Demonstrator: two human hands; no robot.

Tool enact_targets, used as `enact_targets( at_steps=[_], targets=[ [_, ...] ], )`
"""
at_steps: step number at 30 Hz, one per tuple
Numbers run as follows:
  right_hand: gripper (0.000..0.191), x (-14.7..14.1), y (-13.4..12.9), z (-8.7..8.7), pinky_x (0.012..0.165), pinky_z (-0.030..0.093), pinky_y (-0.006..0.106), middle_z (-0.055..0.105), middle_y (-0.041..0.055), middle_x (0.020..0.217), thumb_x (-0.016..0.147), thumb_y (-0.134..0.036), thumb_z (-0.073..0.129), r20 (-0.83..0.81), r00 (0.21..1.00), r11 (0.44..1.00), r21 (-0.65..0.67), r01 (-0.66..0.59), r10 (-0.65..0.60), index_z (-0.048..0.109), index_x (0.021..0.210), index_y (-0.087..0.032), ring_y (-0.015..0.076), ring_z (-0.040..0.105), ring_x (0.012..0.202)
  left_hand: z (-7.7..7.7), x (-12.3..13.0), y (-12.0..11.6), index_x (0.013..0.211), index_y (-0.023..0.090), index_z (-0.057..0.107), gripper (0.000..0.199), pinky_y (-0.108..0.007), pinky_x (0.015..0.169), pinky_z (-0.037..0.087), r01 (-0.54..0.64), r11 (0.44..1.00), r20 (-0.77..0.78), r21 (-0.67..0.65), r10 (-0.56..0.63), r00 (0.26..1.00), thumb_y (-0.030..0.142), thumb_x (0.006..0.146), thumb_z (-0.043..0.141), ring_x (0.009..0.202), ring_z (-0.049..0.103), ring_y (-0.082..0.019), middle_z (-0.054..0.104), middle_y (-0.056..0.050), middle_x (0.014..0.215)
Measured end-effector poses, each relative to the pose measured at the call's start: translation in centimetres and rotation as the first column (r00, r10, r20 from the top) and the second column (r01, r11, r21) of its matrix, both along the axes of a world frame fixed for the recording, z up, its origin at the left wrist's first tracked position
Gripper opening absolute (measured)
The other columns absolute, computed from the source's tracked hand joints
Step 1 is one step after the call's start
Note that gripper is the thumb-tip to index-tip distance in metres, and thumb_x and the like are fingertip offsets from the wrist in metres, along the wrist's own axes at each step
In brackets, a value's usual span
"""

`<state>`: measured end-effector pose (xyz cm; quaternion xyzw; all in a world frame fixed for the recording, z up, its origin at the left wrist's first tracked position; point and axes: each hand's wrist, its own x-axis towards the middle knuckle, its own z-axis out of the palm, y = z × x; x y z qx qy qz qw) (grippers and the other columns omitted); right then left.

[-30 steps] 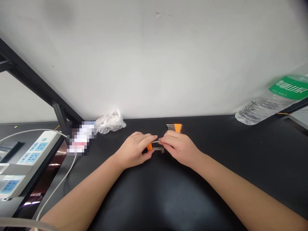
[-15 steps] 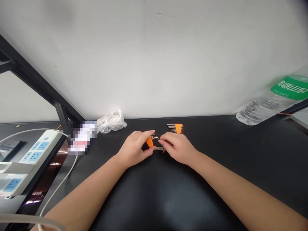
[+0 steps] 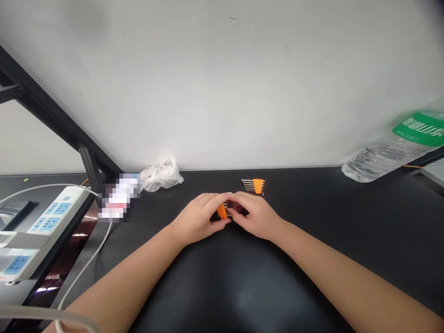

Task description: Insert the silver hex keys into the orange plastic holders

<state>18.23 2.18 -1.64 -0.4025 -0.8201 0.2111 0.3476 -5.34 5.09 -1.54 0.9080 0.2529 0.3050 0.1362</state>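
Left of the lying key set (image 3: pixel 258 186) and nearer to the person, the left hand (image 3: pixel 196 219) is clamping its fingers on the orange holder (image 3: pixel 222 211). The right hand (image 3: pixel 257 216), earlier apart, is now meeting it; whether its fingers are gripping anything, I cannot tell.

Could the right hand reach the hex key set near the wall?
Probably yes: the hex key set lies just beyond the right hand, nothing visible between, though it's busy beside the held orange holder.
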Motion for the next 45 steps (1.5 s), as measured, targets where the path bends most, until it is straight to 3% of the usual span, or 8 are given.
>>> enact_targets(
  at_steps=[6,12,17,22,30,33,41,45],
  targets=[
    [0.023,-0.4,0.0,-0.6,0.07,0.056,0.034,0.072,0.0051,0.097,0.099,-0.02,0.058,-0.04,0.998,0.996,0.075,0.054,-0.051,0.064,0.121,-0.025,0.0182,0.067,0.078,-0.6,0.0,-0.1,0.149,0.028,0.047,0.066,-0.041,0.096,0.061,-0.09,0.996,0.047,0.001,0.09,0.995,0.034,0.09,0.076,0.11,0.072,-0.024,0.072,-0.008,0.126],
    [0.016,0.0,0.1,-0.1,0.068,0.051,0.032,0.069,0.0039,0.094,0.099,-0.027,0.062,0.035,0.989,0.99,-0.006,0.144,-0.144,0.066,0.114,-0.022,0.0155,0.063,0.072,-0.8,-0.4,0.6,0.146,0.027,0.05,0.067,-0.038,0.093,0.061,-0.196,0.98,0.081,-0.025,0.197,0.977,0.032,0.086,0.079,0.105,0.072,-0.022,0.073,-0.007,0.122],
    [0.007,1.2,0.8,0.1,0.07,0.05,0.032,0.067,0.0037,0.092,0.093,-0.022,0.065,0.25,0.966,0.992,-0.085,0.091,-0.067,0.069,0.098,-0.021,0.0181,0.063,0.081,-0.5,-0.8,1.4,0.142,0.026,0.052,0.057,-0.042,0.098,0.058,-0.181,0.983,0.054,-0.008,0.181,0.982,0.026,0.09,0.074,0.104,0.071,-0.021,0.074,-0.006,0.117],
    [0.007,1.7,1.0,0.2,0.067,0.047,0.029,0.065,0.0028,0.09,0.088,-0.015,0.065,0.328,0.945,0.992,-0.122,0.044,-0.002,0.066,0.086,-0.021,0.0166,0.061,0.078,-0.4,-0.8,1.5,0.143,0.026,0.051,0.055,-0.042,0.096,0.057,-0.172,0.985,0.032,0.006,0.172,0.985,0.028,0.093,0.073,0.102,0.069,-0.021,0.073,-0.006,0.12],
    [0.022,2.3,0.6,0.9,0.047,0.032,0.029,0.059,0.0023,0.072,0.075,-0.009,0.07,0.516,0.846,0.97,-0.107,0.218,-0.133,0.053,0.067,-0.022,0.0144,0.051,0.055,-0.7,-0.6,1.4,0.144,0.026,0.049,0.054,-0.044,0.1,0.053,-0.128,0.992,0.015,0.005,0.128,0.992,0.031,0.096,0.071,0.105,0.069,-0.022,0.073,-0.006,0.119],
    [0.024,2.4,0.5,1.1,0.046,0.03,0.028,0.059,0.0012,0.07,0.073,-0.008,0.07,0.487,0.864,0.969,-0.123,0.213,-0.128,0.051,0.068,-0.022,0.0134,0.049,0.053,-0.9,-0.6,1.4,0.146,0.026,0.048,0.055,-0.045,0.103,0.05,-0.114,0.993,0.007,-0.006,0.114,0.993,0.031,0.097,0.07,0.104,0.069,-0.021,0.073,-0.006,0.12],
    [0.014,1.0,0.4,1.1,0.059,0.041,0.027,0.062,-0.0004,0.079,0.084,-0.009,0.058,0.238,0.969,0.987,-0.122,0.102,-0.071,0.054,0.083,-0.022,0.0148,0.055,0.068,-0.8,-0.5,1.4,0.146,0.025,0.047,0.056,-0.045,0.101,0.047,-0.102,0.995,-0.018,0.007,0.102,0.995,0.031,0.096,0.069,0.097,0.069,-0.021,0.075,-0.004,0.109],
    [0.014,0.8,0.4,0.9,0.061,0.041,0.027,0.06,0.0003,0.079,0.086,-0.008,0.058,0.247,0.968,0.996,-0.075,0.054,-0.034,0.056,0.083,-0.022,0.0147,0.054,0.068,-1.0,-0.5,1.4,0.147,0.025,0.046,0.057,-0.045,0.1,0.047,-0.102,0.994,-0.017,0.023,0.103,0.995,0.032,0.096,0.069,0.095,0.069,-0.021,0.074,-0.004,0.105]
  ],
)
